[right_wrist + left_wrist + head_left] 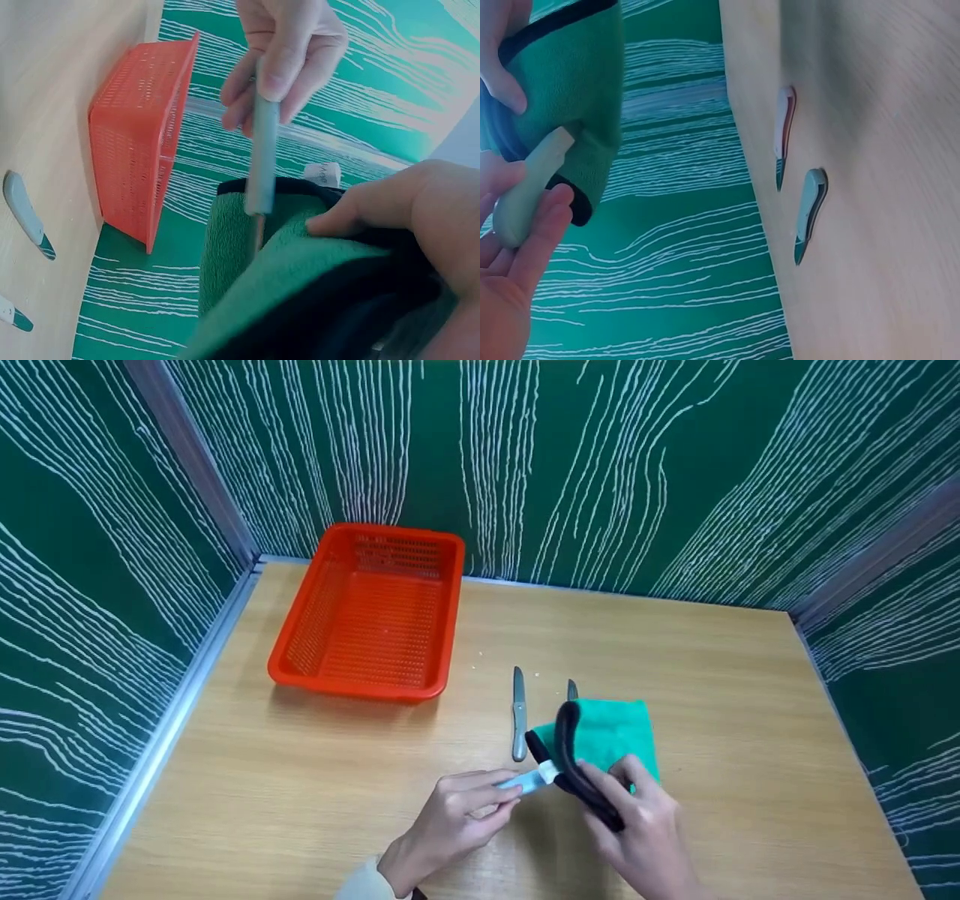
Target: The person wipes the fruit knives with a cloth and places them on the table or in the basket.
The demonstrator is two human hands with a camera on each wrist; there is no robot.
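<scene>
A: Where is the knife that the person is holding?
B: The held knife (261, 161) is to the right of the red basket (375, 619), and nearer to the person than this basket. Its pale handle is between the fingers of the left hand (469, 810), which pinch it firmly enough that it points away from the palm.

A: And what do the fingers of the right hand do?
B: The right hand (641, 817) is farther to the right of the basket than the left one. Its fingers are grasping the green cloth (615, 727), which has a black border and is folded over. A white tag (549, 771) is on the border.

A: Does the knife touch the cloth?
B: In the right wrist view, the blade goes between two layers of the cloth. Its tip is hidden there, so I cannot tell how deep it reaches.

A: Are there other knives?
B: Yes, two. One grey knife (519, 720) lies on the surface (300, 780) to the right of the basket, a little nearer to the person, with its blade pointing away from the person. The other knife (572, 690) lies farther right of the basket; in the head view the cloth covers most of it.

A: What stands behind the basket?
B: A green wall (435, 450) with many wavy white lines.
</scene>
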